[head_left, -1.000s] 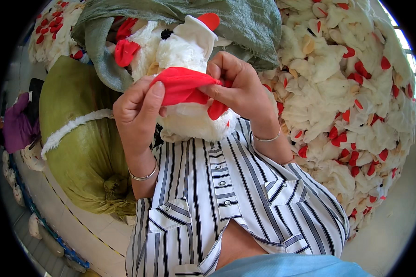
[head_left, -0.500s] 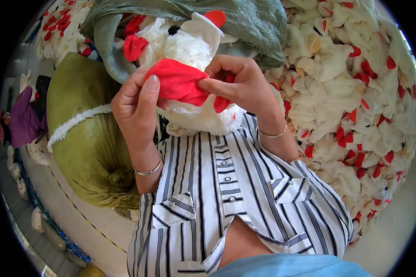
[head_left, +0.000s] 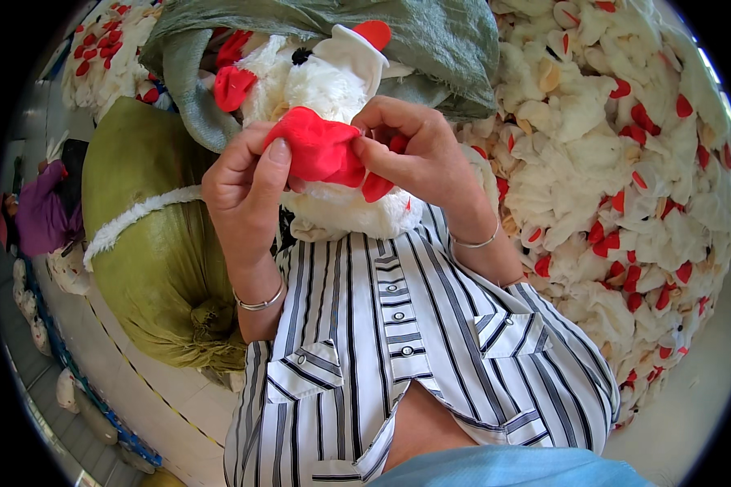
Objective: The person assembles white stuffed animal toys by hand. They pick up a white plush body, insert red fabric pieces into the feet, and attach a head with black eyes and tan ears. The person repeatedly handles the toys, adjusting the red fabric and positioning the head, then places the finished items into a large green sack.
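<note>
Between my two hands is a red fabric piece (head_left: 317, 148), part of a white plush toy skin (head_left: 333, 209) that lies against my lap. My left hand (head_left: 248, 174) pinches the cloth's left side between thumb and fingers. At the other side, my right hand (head_left: 414, 150) grips its edge, with more red cloth showing under the fingers. Behind them, other white plush pieces (head_left: 329, 85) with red parts and a black tuft rest in the mouth of a grey-green woven sack (head_left: 430, 49). The plush under my hands is partly hidden.
A stuffed olive-green sack (head_left: 150, 268) with a white fluffy strip stands at my left. On the right rises a big heap of white and red plush skins (head_left: 601, 187). Another heap (head_left: 114, 49) lies far left, and a person in purple (head_left: 49, 207) is at the left edge.
The red cloth was pulled flat and wide; now it is bunched and puckered. My left hand has shifted slightly right, narrowing the gap between my hands.
</note>
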Tool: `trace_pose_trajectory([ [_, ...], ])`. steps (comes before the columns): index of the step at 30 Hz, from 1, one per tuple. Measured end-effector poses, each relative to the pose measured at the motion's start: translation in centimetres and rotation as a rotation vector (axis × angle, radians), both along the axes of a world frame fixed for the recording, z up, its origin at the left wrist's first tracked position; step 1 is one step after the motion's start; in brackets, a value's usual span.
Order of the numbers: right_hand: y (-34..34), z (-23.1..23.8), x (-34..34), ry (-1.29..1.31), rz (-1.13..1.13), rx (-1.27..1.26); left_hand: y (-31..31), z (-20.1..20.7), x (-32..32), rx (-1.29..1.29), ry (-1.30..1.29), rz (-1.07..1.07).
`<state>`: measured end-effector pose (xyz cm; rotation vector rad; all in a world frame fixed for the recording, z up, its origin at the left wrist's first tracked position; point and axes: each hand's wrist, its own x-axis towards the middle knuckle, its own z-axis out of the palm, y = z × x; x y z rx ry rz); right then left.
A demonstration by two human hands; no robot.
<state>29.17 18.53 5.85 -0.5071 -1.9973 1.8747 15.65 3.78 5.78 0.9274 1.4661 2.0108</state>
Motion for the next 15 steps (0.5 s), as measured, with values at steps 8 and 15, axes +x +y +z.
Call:
trace_pose_trajectory([
  [8, -0.5, 0.7, 0.1, -0.117, 0.117, -0.043, -0.4, -0.4, -0.2, -0.015, 0.039, 0.104],
  [15, -0.7, 0.5, -0.1, -0.124, 0.073, 0.023, -0.3, -0.7, -0.5, 0.033, 0.067, 0.048],
])
